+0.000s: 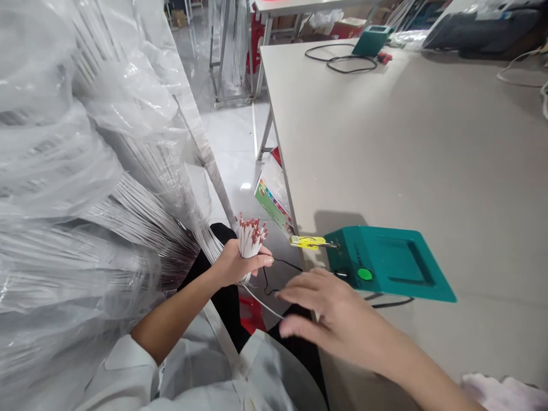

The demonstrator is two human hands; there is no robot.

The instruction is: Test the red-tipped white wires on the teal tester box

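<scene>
My left hand is closed around a bundle of white wires, whose reddish, copper-looking tips point up above the fist. The bundle runs back left beneath plastic wrap. One thin white wire hangs out below this hand and reaches toward my right thumb; whether it touches is unclear. My right hand, slightly blurred, is over the table edge with thumb and forefinger apart. Just beyond it lies a green tester-like device with a lit green button. A yellow clip sticks out from its left end.
Plastic-wrapped wire bundles fill the left side. The pale table bears another green device with a black cable at the far end. A printed carton and a wheeled metal rack stand on the floor.
</scene>
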